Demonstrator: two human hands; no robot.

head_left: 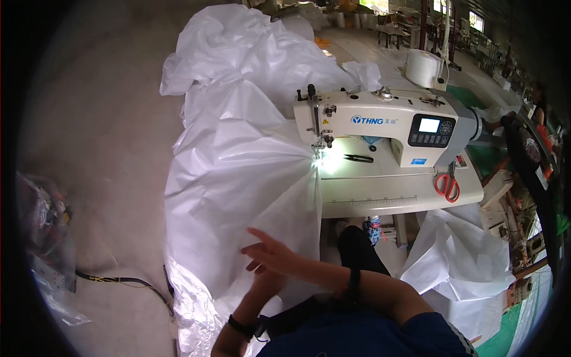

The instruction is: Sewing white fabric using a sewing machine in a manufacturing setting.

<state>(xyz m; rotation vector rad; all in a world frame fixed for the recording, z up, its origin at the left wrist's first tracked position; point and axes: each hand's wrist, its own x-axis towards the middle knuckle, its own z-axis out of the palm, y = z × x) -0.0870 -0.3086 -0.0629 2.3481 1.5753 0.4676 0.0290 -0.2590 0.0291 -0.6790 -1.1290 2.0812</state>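
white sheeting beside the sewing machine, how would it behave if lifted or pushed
The white sheeting is probably floppy, given its loose folds and creases. Its glossy sheen suggests it may feel rather slippery.

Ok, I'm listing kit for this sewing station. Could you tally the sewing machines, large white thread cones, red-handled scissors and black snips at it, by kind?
Sewing machine: 1
Large white thread cone: 1
Red-handled scissors: 1 pair
Black snips: 1 pair
Total: 4
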